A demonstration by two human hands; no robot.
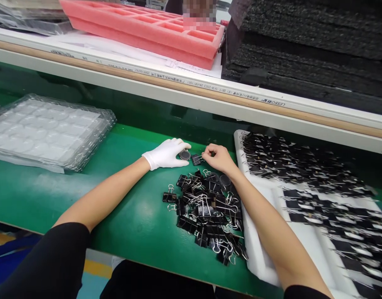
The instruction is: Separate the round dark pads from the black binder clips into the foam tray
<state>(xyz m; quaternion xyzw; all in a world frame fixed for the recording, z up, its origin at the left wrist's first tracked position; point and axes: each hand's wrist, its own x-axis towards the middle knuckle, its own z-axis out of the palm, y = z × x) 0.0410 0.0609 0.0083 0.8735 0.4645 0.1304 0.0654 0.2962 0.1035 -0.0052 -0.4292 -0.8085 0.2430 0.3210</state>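
Observation:
My left hand (167, 154), in a white glove, curls its thumb and fingers around a small round black part (184, 155) with a grey face. Bare, my right hand (220, 158) pinches the wire handle of a black binder clip (197, 159), just right of the round part. Below both hands a heap of black binder clips (206, 211) with silver wire handles lies on the green tabletop (138, 207). Another round black part (224, 180) shows at the heap's upper right edge, near my right wrist.
On the right, a white foam tray (256, 249) carries rows of clipped black parts (303, 166). Stacked clear plastic trays (50, 128) lie at left. A shelf edge (178, 89) crosses behind, bearing pink foam (141, 33) and black foam sheets (303, 50). A person is partly visible beyond.

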